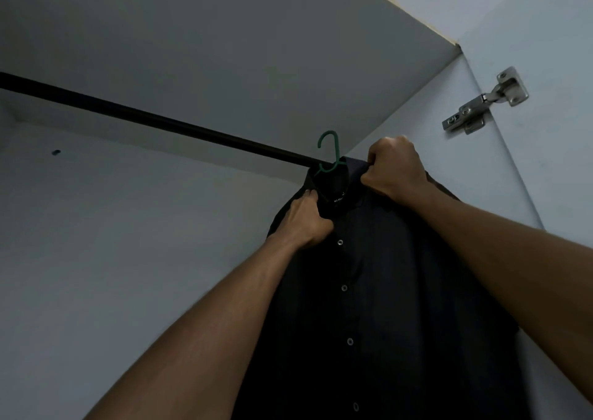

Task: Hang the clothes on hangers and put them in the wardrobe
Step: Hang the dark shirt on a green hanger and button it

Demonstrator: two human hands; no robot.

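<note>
Dark shirt [385, 275] on a green hanger [329, 153] hangs at the rod's [144, 117] 4 o'clock end; left hand [305, 220] and right hand [396, 170] each pinch its collar

Head view, upward, close to rail [154, 119]

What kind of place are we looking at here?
Most likely the inside of a wardrobe: a dark hanging rail under a top panel, a metal door hinge, and a dark shirt on a green hanger.

two bare forearms, no sleeves, watch or rings showing; left grip [303, 219], right grip [396, 170].
</note>
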